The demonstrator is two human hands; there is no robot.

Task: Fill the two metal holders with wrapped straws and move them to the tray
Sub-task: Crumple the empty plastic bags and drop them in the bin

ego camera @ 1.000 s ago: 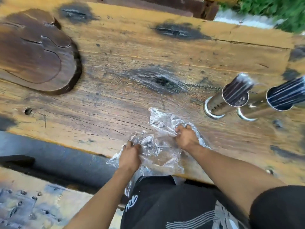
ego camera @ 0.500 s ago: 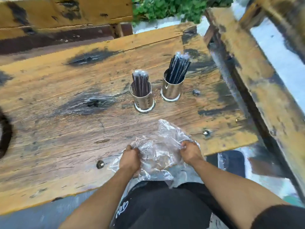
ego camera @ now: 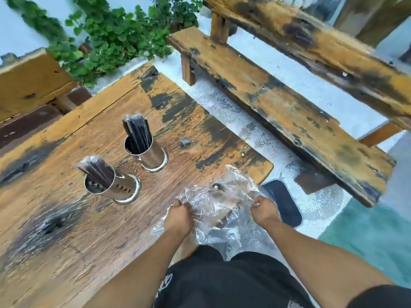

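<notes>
Two shiny metal holders stand on the wooden table [ego camera: 73, 236]. The nearer holder [ego camera: 120, 185] has slots in its wall and black wrapped straws [ego camera: 97, 172] sticking out. The farther holder [ego camera: 151, 154] also carries a bunch of black wrapped straws [ego camera: 136, 132]. A crumpled clear plastic bag [ego camera: 218, 203] lies at the table's near right corner and hangs over the edge. My left hand [ego camera: 180, 215] grips the bag's left side. My right hand [ego camera: 263, 207] pinches its right side. No tray is in view.
A weathered wooden bench [ego camera: 278, 107] runs along the right, beyond a strip of pale floor. A dark flat object [ego camera: 282, 202] lies on the floor by the table corner. Green plants [ego camera: 120, 36] grow behind the table's far end.
The view has swung to the right, so the holders now sit at the left and the bench has come into view. Both hands keep their hold on the plastic bag.
</notes>
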